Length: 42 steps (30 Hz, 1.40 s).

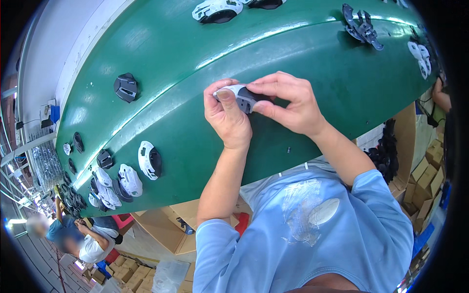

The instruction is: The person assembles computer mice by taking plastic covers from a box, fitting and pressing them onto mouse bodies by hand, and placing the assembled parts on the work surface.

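Note:
Above the green work surface (185,117), both my hands hold a white and black computer mouse (243,97). My left hand (227,115) wraps round its white left end, with the thumb lying across the near side. Fingers and thumb of my right hand (290,100) pinch the black part at its right end. The fingertips cover some of the mouse, and its dark inner side shows between the hands.
A black mouse (125,88) lies to the left. Several white and black mouse shells (131,180) cluster at the lower left, and others (217,10) lie at the far edge. Dark plastic parts (362,28) sit at upper right. Cardboard boxes (166,229) stand below; co-workers (93,241) are at lower left.

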Tool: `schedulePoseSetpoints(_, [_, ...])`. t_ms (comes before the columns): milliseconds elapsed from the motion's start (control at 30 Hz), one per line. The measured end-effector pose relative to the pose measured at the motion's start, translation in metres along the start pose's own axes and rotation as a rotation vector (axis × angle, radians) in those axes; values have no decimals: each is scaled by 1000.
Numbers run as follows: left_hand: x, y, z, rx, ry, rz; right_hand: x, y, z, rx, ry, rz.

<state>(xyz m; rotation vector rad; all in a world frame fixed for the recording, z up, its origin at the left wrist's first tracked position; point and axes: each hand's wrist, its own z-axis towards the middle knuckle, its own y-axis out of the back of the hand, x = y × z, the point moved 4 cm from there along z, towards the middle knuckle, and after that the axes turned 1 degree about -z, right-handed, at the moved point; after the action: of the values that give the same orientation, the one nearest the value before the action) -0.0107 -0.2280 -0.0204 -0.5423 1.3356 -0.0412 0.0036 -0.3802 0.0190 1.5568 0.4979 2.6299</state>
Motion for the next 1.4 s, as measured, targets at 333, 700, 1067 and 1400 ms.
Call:
schedulePoseSetpoints(333, [-7, -2, 4, 30, 126, 148, -12, 9, 10, 50, 0, -220])
schedulePoseSetpoints(700, [-1, 1, 9, 21, 84, 382, -21, -11, 13, 159, 96, -304])
schedulePoseSetpoints(1067, [-3, -1, 16, -164, -97, 270, -16, -9, 2, -31, 89, -283])
schedulePoseSetpoints(1400, [-47, -14, 77, 702, 221, 1149, -15, 188, 12, -223, 102, -712])
